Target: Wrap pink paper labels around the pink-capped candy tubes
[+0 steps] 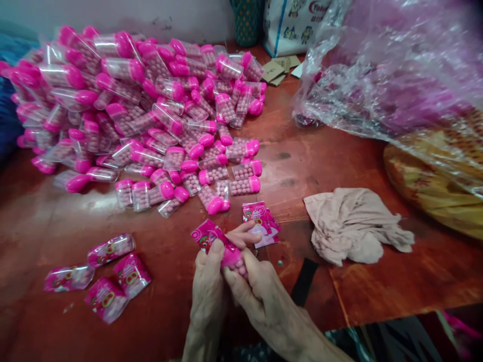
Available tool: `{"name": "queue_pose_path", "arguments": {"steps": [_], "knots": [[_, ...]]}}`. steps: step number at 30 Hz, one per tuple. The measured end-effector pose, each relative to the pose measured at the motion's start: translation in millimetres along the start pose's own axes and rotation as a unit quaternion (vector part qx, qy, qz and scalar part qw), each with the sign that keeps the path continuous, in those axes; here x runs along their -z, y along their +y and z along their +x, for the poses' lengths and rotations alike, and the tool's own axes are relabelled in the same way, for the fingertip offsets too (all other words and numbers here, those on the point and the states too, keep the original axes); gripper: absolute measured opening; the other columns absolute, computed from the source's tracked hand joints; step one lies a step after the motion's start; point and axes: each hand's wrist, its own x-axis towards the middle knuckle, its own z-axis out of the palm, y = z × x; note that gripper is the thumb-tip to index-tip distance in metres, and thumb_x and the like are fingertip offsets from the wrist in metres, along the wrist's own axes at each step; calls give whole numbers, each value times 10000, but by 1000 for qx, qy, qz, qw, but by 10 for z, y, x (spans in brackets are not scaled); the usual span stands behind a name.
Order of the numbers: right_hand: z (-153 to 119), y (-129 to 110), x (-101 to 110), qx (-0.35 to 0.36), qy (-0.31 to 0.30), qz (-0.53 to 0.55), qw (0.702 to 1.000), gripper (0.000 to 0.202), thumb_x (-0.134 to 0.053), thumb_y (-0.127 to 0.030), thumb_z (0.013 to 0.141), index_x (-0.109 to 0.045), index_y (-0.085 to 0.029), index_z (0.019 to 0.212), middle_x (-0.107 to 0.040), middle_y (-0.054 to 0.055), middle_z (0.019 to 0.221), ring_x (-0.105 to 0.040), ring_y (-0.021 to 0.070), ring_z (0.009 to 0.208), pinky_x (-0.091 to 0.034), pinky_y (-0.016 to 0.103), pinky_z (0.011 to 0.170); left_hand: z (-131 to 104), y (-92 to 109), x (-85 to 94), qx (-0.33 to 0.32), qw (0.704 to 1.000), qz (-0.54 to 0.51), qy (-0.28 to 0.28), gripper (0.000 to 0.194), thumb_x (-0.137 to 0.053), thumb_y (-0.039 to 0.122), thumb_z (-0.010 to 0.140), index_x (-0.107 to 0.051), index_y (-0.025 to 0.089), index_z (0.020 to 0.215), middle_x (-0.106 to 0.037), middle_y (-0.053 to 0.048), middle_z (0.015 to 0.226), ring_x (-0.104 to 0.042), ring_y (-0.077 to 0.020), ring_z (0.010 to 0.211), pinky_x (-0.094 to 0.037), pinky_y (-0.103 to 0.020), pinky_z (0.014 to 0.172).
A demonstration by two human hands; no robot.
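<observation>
Near the table's front edge, my left hand [209, 281] pinches a pink printed wrapper [207, 236] between thumb and fingers. My right hand [260, 286] grips the lower end of a container of pink balls [238, 266], which sits partly inside that wrapper; some of its fingers stretch over a small stack of flat wrappers [267, 226]. At the left lie several wrapped containers [132, 274]. A large heap of clear containers with pink caps [151, 110], filled with pink balls, covers the back left.
A crumpled beige cloth [358, 226] lies right of my hands, with a black strip [305, 281] beside it. Clear plastic sheeting [362, 90] hangs over a round yellow tray [422, 181] at the right. Cardboard pieces [273, 72] and a white bag [289, 30] are at the back.
</observation>
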Motion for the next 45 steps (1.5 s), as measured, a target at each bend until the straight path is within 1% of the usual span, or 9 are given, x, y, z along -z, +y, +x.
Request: {"name": "queue_pose_path", "arguments": {"steps": [6,11,14,18,20,24,29,36,45], "knots": [[162,-5,-4,42,-6,8,999,322,-317,-436,901,-497,-266,1107,-597,23,935,-546,173,847,-430,272,721,41,-13,32,53,994,-68,66,321,-476,394,806,-664,134,815,-692,-98,859,-617,-242,899,-447,-374,839],[167,12,-51,42,13,-3,999,344,-363,-412,889,-469,-263,1180,-599,30,891,-553,181,821,-423,273,702,94,58,-20,100,980,-132,107,341,-452,402,815,-657,135,761,-695,-75,718,-642,-223,825,-464,-380,821],[184,-30,-7,72,28,37,996,325,-412,-318,881,-466,-253,1195,-600,20,912,-556,160,796,-424,260,712,104,78,-30,137,976,-144,87,369,-452,415,811,-650,144,657,-677,-71,639,-648,-225,799,-473,-373,810],[211,-74,57,96,41,134,985,183,-433,-285,873,-566,-205,971,-554,-20,710,-506,111,611,-403,215,578,61,66,-50,95,982,-160,33,411,-435,499,802,-658,160,868,-693,-80,745,-638,-235,825,-492,-373,763],[211,-76,64,98,49,177,978,186,-426,-308,879,-563,-183,886,-520,-23,687,-475,100,599,-381,201,545,28,60,-70,69,987,-144,18,334,-490,433,798,-636,179,958,-697,-76,802,-634,-230,830,-498,-360,740],[194,-69,65,98,64,212,970,239,-415,-357,886,-538,-163,818,-453,-39,634,-417,80,558,-342,191,507,-8,61,-110,65,995,-73,21,207,-565,264,770,-658,137,904,-693,-101,851,-632,-225,810,-501,-335,712],[126,-53,102,114,83,143,980,250,-390,-364,897,-559,-184,938,-521,-14,709,-479,105,637,-379,210,582,20,90,-106,44,998,-53,1,190,-564,232,764,-685,124,862,-682,-114,894,-617,-239,857,-487,-341,743],[-21,76,-26,67,110,42,991,388,-369,-439,884,-504,-206,1165,-568,39,785,-546,163,721,-442,270,673,35,206,-86,-13,1000,-4,-26,111,-597,150,705,-699,148,749,-687,-85,850,-608,-254,887,-461,-349,783],[2,-75,6,116,91,64,987,327,-376,-358,893,-555,-178,1099,-623,36,724,-587,147,627,-431,225,582,-50,112,-35,15,996,-32,-79,187,-595,345,710,-654,168,701,-664,-92,831,-590,-286,903,-453,-395,798]]}}
